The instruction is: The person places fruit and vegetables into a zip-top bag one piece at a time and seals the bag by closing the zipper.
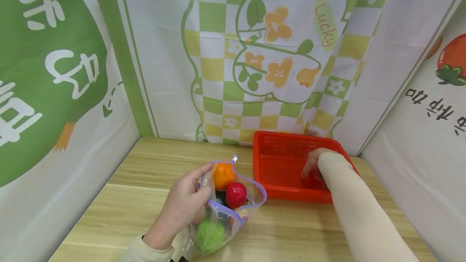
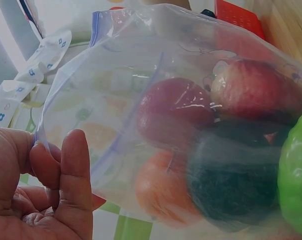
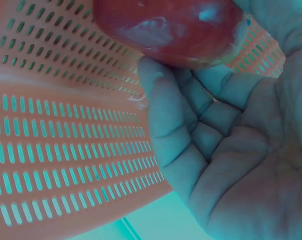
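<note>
My left hand (image 1: pixel 185 199) pinches the purple zip edge of a clear zip bag (image 2: pixel 116 55) between thumb and fingers, and the bag's mouth gapes. Inside the bag are an orange round fruit or vegetable (image 1: pixel 223 176), a red round fruit (image 1: pixel 236 194), a dark green rounded piece (image 2: pixel 236 175), a reddish-yellow fruit (image 2: pixel 261 90) and a bumpy light green piece (image 1: pixel 210 235). To the right, my right hand (image 1: pixel 316 160) reaches into a red plastic basket (image 1: pixel 273 192). Its thumb and fingers hold a glossy red fruit (image 3: pixel 171 30), whose exact kind I cannot tell.
The bag and basket stand side by side on a wood-grain table (image 1: pixel 120 197), the basket farther back. A green-and-white checked cloth (image 1: pixel 225 104) hangs behind them. Printed white cloth walls (image 1: pixel 407 124) close off the left and right sides.
</note>
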A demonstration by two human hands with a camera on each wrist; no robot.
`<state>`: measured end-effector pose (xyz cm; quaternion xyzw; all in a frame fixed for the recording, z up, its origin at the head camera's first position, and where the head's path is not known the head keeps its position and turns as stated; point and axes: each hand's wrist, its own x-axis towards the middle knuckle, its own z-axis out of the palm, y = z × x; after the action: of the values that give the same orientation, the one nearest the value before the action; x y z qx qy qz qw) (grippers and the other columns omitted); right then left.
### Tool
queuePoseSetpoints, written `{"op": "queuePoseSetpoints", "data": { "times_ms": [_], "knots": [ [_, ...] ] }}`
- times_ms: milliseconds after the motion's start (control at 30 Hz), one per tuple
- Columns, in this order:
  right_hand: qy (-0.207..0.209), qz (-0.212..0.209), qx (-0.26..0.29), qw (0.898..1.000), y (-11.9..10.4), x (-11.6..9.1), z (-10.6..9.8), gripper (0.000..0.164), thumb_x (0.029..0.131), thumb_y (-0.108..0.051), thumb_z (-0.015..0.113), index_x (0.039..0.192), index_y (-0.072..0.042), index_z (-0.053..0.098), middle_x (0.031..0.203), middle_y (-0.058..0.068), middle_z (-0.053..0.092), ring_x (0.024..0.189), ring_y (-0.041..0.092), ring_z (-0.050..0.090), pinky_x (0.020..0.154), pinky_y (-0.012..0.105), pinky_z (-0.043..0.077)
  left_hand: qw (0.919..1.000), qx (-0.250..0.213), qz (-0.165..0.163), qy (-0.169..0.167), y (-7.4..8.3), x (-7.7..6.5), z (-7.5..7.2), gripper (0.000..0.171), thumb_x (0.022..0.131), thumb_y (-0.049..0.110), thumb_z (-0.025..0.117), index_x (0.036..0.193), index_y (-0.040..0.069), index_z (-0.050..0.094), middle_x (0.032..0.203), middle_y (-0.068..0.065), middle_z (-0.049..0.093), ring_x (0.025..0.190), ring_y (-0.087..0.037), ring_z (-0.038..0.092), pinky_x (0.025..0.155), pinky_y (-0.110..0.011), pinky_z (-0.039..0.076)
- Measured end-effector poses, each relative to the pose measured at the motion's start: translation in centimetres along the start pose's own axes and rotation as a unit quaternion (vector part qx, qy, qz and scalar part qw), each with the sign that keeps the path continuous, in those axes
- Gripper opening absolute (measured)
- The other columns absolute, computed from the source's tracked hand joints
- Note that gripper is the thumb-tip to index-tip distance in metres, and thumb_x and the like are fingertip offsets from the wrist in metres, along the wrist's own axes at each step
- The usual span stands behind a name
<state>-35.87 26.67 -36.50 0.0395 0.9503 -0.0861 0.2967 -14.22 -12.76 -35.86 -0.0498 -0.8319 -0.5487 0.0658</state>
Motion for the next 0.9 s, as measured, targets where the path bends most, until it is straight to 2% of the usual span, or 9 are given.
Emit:
{"op": "queuePoseSetpoints", "data": {
  "times_ms": [133,300,333,433,533,600,700,900],
  "knots": [
    [0.021,-0.054,-0.063,0.996,0.5,0.9,-0.4,0.037,0.072,-0.046,0.073,0.089,-0.014,0.065,0.085,0.001,0.061,0.079,0.019,0.057,0.063,0.036,0.049,1.0,0.001,-0.001,0.001,0.1,0.0,0.0,0.06,0.08,0.004,0.052,0.135,0.028,0.055,0.05,0.003,0.035,0.039,-0.008,0.029,0.035,-0.018,0.021],
    [0.039,-0.098,-0.023,0.994,0.3,0.6,-0.7,0.035,0.077,-0.044,0.068,0.068,-0.012,0.058,0.061,-0.002,0.052,0.058,0.016,0.053,0.054,0.03,0.049,1.0,-0.001,-0.003,-0.005,0.2,-0.1,0.0,0.06,0.081,0.005,0.052,0.136,0.031,0.054,0.051,0.001,0.036,0.04,-0.008,0.029,0.035,-0.018,0.022],
    [0.044,-0.106,-0.017,0.993,0.3,0.3,-0.8,0.035,0.079,-0.045,0.067,0.07,-0.012,0.059,0.063,-0.003,0.053,0.06,0.015,0.053,0.056,0.03,0.049,1.0,-0.001,-0.001,-0.006,0.2,-0.1,0.0,0.06,0.081,0.005,0.053,0.136,0.031,0.053,0.051,0.001,0.036,0.04,-0.008,0.029,0.035,-0.018,0.022],
    [0.055,-0.133,0.009,0.99,0.1,-0.4,-1.0,0.039,0.083,-0.047,0.065,0.089,-0.008,0.066,0.078,-0.001,0.061,0.071,0.017,0.057,0.064,0.031,0.052,1.0,0.001,-0.002,-0.005,0.3,-0.1,0.1,0.061,0.081,0.005,0.053,0.136,0.032,0.053,0.051,0.001,0.037,0.04,-0.008,0.029,0.035,-0.018,0.022],
    [0.075,-0.153,0.023,0.985,-0.4,-1.3,-1.4,0.044,0.085,-0.051,0.062,0.1,-0.009,0.065,0.083,0.0,0.06,0.075,0.017,0.056,0.066,0.032,0.049,1.0,0.006,-0.003,-0.002,0.3,-0.1,0.1,0.061,0.081,0.006,0.053,0.135,0.032,0.054,0.051,0.002,0.036,0.04,-0.008,0.029,0.035,-0.018,0.022],
    [0.091,-0.167,0.035,0.981,-0.8,-1.9,-1.6,0.043,0.086,-0.052,0.06,0.09,-0.01,0.062,0.074,-0.001,0.055,0.069,0.017,0.053,0.062,0.031,0.045,0.9999,0.01,-0.004,0.0,0.3,-0.1,0.1,0.06,0.08,0.006,0.053,0.135,0.031,0.054,0.051,0.002,0.036,0.04,-0.009,0.03,0.035,-0.018,0.022],
    [0.122,-0.19,0.047,0.973,-1.4,-2.8,-1.9,0.043,0.085,-0.056,0.06,0.081,-0.013,0.059,0.069,-0.001,0.051,0.066,0.017,0.05,0.06,0.031,0.04,0.9999,0.015,-0.004,0.002,0.3,-0.1,0.2,0.06,0.08,0.007,0.054,0.135,0.031,0.054,0.05,0.002,0.037,0.04,-0.01,0.031,0.035,-0.019,0.023],
    [0.152,-0.236,0.111,0.953,-2.4,-4.5,-1.7,0.047,0.083,-0.056,0.065,0.094,-0.011,0.061,0.089,0.005,0.061,0.083,0.022,0.057,0.072,0.032,0.049,0.9999,0.016,-0.004,0.004,0.3,-0.1,0.1,0.06,0.08,0.007,0.054,0.135,0.03,0.054,0.051,0.002,0.038,0.04,-0.01,0.032,0.035,-0.019,0.023]
  ]
}}
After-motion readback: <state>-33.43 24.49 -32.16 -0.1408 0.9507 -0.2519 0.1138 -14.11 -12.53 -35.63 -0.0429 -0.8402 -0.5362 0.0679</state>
